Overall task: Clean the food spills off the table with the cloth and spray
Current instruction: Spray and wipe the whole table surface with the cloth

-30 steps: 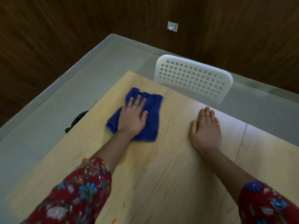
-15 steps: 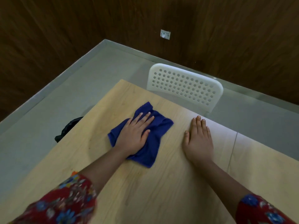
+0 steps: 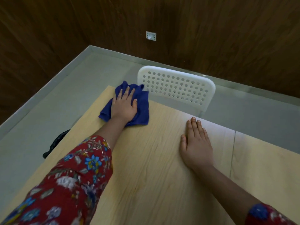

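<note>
The left hand (image 3: 124,105) lies flat, fingers spread, pressing the blue cloth (image 3: 142,111) onto the far left corner of the wooden table (image 3: 154,159), near the white perforated chair (image 3: 177,86). The right hand (image 3: 196,143) rests flat and empty, well apart. This looks like the wiping step; the next move probably calls for a firm pull across unwiped wood. No spray bottle or container shows.

2 sleeves of the same material are worn, a deep red fabric printed all over with flowers. On the left sleeve (image 3: 73,184), blue blossoms with yellow centres, pale grey-white blooms and small greyish leaves are scattered across the red, and the hem is cut short of the wrist. Of the right sleeve (image 3: 267,215) only the end is shown — red again, with 1 blue flower. The left hand (image 3: 124,108) and right hand (image 3: 197,146) are left uncovered.
</note>
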